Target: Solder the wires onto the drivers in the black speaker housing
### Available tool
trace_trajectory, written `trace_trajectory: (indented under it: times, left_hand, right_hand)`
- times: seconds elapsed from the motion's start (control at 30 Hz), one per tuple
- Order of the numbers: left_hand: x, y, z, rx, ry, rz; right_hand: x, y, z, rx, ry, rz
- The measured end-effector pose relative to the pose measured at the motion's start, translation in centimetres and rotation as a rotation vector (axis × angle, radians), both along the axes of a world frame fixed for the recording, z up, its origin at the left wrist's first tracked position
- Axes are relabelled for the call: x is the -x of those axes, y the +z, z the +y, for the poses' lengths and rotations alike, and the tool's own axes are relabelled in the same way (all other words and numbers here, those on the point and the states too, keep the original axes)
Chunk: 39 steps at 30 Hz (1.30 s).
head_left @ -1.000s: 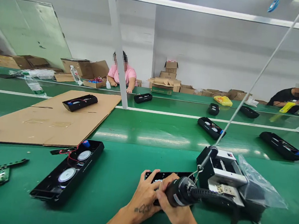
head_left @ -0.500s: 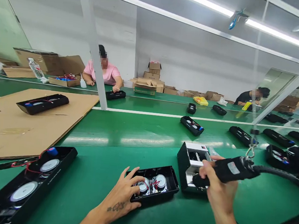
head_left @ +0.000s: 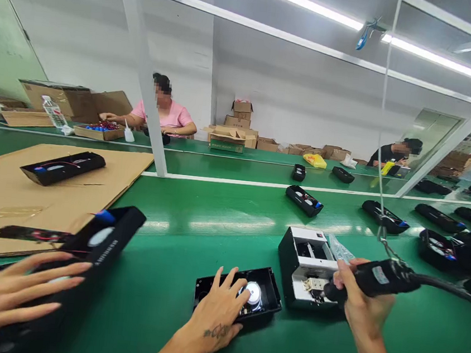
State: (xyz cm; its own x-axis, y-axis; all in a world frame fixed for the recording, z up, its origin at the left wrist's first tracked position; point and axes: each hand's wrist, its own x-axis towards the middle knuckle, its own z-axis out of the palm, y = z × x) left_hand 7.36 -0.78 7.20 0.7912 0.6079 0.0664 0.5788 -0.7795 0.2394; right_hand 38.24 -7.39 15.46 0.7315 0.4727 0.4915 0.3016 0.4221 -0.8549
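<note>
Head view | green worktop (head_left: 197, 217) | open black speaker housing (head_left: 265, 311) lies just left of a white-and-black metal jig (head_left: 299, 267) | left hand (head_left: 216, 315) spread wide over round speaker (head_left: 253, 293) inside housing | right hand (head_left: 363, 305) closed around corded electric screwdriver (head_left: 380, 280)

On my monitor, my left hand (head_left: 216, 316) rests on a black speaker housing (head_left: 266, 283) with a silver cone (head_left: 253, 294), a dark tattoo (head_left: 217, 331) marks that wrist, my right hand (head_left: 360, 302) grips a black electric screwdriver (head_left: 380, 280), and glossy green bench (head_left: 197, 217) spreads around both.
</note>
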Motion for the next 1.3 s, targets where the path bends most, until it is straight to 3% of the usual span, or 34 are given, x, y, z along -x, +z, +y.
trace_trajectory:
  times: [0.13,0.33,0.57,0.63,0.8,0.87,1.1,1.3]
  left_hand:
    - [0.2,-0.2,-0.3,-0.020,-0.007,0.001]
    - [0.5,0.1,-0.7,-0.012,-0.044,0.012]
    - [0.1,1.2,-1.8,-0.001,-0.004,-0.018]
    - [0.0,1.2,-1.9,-0.016,-0.003,-0.006]
    - [-0.2,0.7,-1.7,-0.049,0.005,0.045]
    - [-0.4,0.9,-1.4,-0.048,0.007,0.065]
    - [-0.6,2.4,-0.6,0.007,0.020,0.087]
    - [-1.3,2.3,-0.6,0.027,0.034,0.148]
  right_hand:
    - [0.1,-0.3,-0.1,0.080,0.066,0.003]
    - [0.8,-0.2,-1.4,0.206,0.354,0.008]
    - [2.6,-0.2,-3.3,0.016,0.631,0.172]
    - [2.9,0.5,-3.4,0.011,0.582,0.183]
    - [1.8,2.5,-2.1,-0.050,0.172,0.161]
    - [1.0,2.4,-1.3,-0.076,0.083,0.107]
    - [-0.3,-0.1,0.9,0.061,0.151,0.007]
    - [-1.0,-0.9,0.7,0.278,0.267,-0.055]
